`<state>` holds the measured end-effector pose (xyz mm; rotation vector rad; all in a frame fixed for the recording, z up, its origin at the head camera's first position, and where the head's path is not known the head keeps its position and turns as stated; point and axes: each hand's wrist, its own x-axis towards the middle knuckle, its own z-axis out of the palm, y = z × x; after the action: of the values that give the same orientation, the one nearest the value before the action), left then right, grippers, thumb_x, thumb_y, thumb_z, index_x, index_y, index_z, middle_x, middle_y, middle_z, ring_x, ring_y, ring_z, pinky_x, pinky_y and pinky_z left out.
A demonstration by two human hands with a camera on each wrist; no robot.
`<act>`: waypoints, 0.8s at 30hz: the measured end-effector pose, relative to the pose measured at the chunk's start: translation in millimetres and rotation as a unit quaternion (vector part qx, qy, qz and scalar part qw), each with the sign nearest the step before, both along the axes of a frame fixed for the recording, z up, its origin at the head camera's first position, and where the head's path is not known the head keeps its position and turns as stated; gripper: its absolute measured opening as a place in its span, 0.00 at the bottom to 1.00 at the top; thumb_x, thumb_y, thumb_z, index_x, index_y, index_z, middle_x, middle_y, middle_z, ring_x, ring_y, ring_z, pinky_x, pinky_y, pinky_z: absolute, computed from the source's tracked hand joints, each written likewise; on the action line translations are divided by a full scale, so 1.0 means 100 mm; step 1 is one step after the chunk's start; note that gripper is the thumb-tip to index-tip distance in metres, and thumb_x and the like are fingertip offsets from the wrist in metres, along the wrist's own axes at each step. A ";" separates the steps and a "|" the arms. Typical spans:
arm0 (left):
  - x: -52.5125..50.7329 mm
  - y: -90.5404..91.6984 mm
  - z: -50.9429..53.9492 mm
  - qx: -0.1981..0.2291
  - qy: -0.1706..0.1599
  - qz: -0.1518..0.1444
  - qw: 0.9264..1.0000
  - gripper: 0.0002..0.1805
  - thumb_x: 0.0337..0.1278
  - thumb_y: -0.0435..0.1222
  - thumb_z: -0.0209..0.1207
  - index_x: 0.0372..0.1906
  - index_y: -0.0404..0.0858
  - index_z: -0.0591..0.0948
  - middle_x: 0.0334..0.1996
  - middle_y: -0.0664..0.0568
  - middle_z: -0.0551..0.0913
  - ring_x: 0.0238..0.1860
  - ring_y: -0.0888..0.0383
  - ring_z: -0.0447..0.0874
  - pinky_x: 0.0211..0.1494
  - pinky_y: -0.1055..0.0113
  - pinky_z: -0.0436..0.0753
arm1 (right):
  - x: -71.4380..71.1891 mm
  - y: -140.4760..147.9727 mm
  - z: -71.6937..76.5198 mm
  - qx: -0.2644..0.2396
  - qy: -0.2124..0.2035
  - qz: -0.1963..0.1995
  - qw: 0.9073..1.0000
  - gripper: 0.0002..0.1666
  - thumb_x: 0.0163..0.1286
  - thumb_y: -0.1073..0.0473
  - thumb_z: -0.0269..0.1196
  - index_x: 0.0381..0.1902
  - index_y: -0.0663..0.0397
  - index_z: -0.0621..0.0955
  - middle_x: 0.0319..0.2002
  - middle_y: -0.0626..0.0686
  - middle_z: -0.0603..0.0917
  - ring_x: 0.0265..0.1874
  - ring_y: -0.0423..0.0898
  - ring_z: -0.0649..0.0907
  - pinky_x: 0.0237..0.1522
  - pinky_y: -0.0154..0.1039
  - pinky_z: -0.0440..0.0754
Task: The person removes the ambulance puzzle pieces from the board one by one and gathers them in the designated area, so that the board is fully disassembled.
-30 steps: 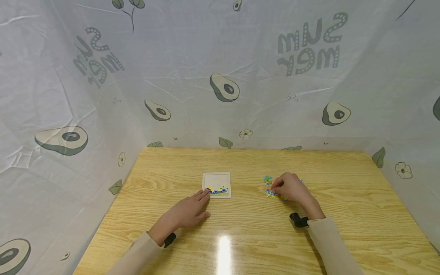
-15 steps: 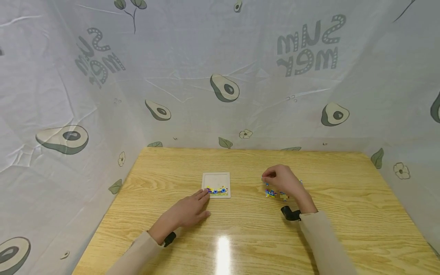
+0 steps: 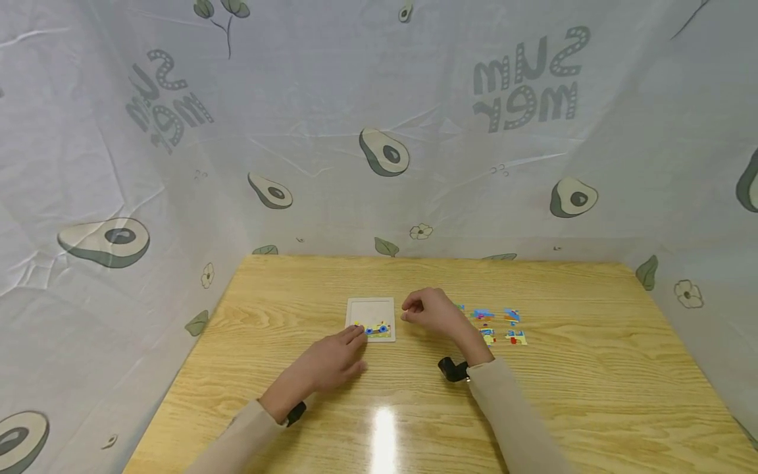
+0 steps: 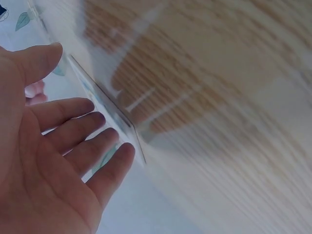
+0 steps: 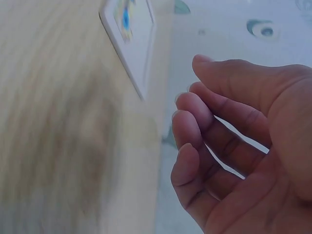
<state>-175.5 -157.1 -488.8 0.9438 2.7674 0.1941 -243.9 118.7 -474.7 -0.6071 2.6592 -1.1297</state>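
A square pale puzzle tray lies on the table, with joined puzzle pieces showing blue wheels along its lower part. My left hand rests its fingertips at the tray's lower left corner, fingers extended. Just right of the tray is my right hand, its fingers bent. In the right wrist view the thumb and fingertips of that hand are close together, and no piece shows between them; whether something small is pinched cannot be told. The tray appears beyond the fingers.
Several loose colourful pieces lie right of my right hand in two rough rows, some partly hidden by the hand and wrist. The wooden table meets a pale printed cloth at its back and sides.
My right hand has moved left from the loose pieces to beside the tray, uncovering several pieces. The left hand has stayed at the tray's corner.
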 end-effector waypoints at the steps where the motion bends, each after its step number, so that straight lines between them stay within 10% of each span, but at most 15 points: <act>1: 0.00 0.00 0.00 0.000 0.001 -0.002 1.000 0.33 0.80 0.48 0.56 0.77 0.32 0.70 0.79 0.38 0.69 0.80 0.42 0.67 0.80 0.48 0.73 | 0.00 -0.05 -0.02 0.000 0.000 0.003 1.000 0.08 0.73 0.61 0.69 0.44 0.60 0.89 0.35 0.52 0.88 0.33 0.40 0.82 0.40 0.36 0.83; 24: 0.05 0.00 -0.09 -0.003 -0.013 -0.010 1.000 0.37 0.82 0.51 0.51 0.81 0.32 0.64 0.83 0.41 0.62 0.84 0.43 0.59 0.83 0.48 0.68 | 0.04 -0.51 -0.33 0.053 0.014 0.018 0.998 0.17 0.63 0.61 0.77 0.48 0.60 0.88 0.43 0.54 0.86 0.42 0.47 0.82 0.53 0.48 0.84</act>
<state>-170.4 -157.3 -497.8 0.9609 2.7322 0.1947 -239.9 67.5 -507.3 -0.6535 2.6998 -0.9692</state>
